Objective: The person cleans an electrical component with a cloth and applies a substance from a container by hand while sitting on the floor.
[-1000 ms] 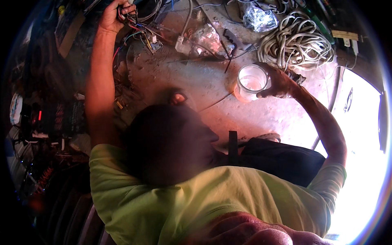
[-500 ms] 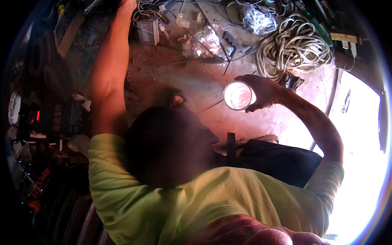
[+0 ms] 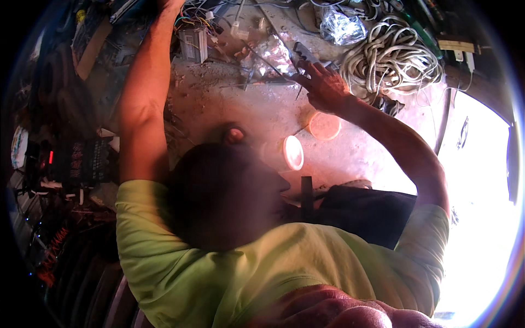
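Note:
My left arm stretches to the top edge. Only the wrist and a bit of my left hand show beside a tangle of coloured wires; its fingers are cut off. My right hand is over the floor with fingers stretched apart, close to a dark grey tool handle. Whether the fingertips touch the handle is unclear. Below that hand sits a round, pale orange tub or lid. Left of it, a pale cup-like container leans or lies with its bright round end facing right.
A coil of pale rope lies at far right, beside crumpled clear plastic. A metal box stands under the wires. Dark-clothed legs are in front of me. Clutter and a black box fill the left side.
My right hand has let go of the cup-like container and moved up and left to the grey handle. The container now rests lower left. My left arm has hardly moved.

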`<control>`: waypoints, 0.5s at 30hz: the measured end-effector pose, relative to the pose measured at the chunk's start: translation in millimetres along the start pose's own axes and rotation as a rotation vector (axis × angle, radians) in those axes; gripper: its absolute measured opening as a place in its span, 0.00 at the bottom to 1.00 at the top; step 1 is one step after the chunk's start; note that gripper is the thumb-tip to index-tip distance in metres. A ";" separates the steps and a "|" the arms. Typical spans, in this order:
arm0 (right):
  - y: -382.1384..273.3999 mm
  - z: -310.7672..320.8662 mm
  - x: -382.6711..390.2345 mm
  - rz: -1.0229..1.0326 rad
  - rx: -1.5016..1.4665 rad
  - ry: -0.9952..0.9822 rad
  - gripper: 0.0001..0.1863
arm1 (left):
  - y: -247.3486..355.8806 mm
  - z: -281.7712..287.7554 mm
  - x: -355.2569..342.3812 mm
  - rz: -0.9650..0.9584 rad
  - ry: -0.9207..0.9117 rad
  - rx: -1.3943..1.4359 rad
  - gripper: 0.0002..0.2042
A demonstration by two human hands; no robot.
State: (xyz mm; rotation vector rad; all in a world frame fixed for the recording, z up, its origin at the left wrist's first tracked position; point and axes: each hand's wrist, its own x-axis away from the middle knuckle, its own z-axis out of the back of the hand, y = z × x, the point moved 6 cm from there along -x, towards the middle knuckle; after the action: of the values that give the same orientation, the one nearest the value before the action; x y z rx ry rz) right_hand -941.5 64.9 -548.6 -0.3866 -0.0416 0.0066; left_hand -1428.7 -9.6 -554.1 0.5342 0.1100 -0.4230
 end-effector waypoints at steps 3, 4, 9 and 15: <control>8.1 -12.1 0.5 -0.005 0.138 0.002 0.25 | 0.5 0.8 0.0 -0.019 0.032 0.008 0.28; 11.1 -15.9 0.4 -0.012 0.149 -0.016 0.23 | 1.2 2.1 0.4 -0.036 0.055 0.017 0.28; 18.6 -17.6 -10.0 0.019 -0.006 0.148 0.15 | -0.6 -1.2 2.4 -0.004 -0.013 -0.007 0.27; 16.4 -25.8 -18.1 0.021 0.047 0.172 0.10 | 1.8 -2.0 3.0 -0.003 0.003 -0.046 0.29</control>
State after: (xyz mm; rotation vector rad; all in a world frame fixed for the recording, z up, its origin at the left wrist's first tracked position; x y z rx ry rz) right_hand -958.4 70.0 -579.4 -0.3391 0.1322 -0.0053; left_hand -1425.2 -8.3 -555.5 0.4890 0.1228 -0.4216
